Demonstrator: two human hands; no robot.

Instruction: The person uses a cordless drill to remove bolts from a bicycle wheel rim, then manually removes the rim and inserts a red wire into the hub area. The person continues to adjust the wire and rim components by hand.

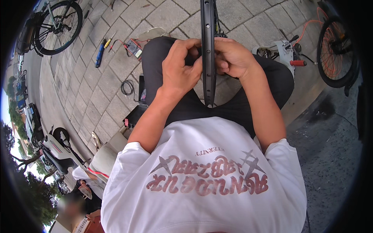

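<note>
A black bicycle wheel rim (pixel 208 58) without a tyre stands on edge between my knees, its row of small holes facing up at me. My left hand (pixel 180 66) is closed against the rim's left side, the thumb and bent fingers meeting at its edge. From the other side my right hand (pixel 236 57) presses in, with its fingers curled close to the rim. The fingertips of both hands are partly hidden, so anything small between them cannot be seen. Beyond the hands, dark parts of the wheel show behind the rim.
Left on the paving lie a multimeter (pixel 134 48), a blue-handled tool (pixel 100 54), a yellow screwdriver (pixel 108 41) and a coiled black cable (pixel 127 87). A light-grey device with a red handle (pixel 298 63) stands right, near a wheel with orange cable (pixel 336 50). A bicycle (pixel 58 27) stands far left.
</note>
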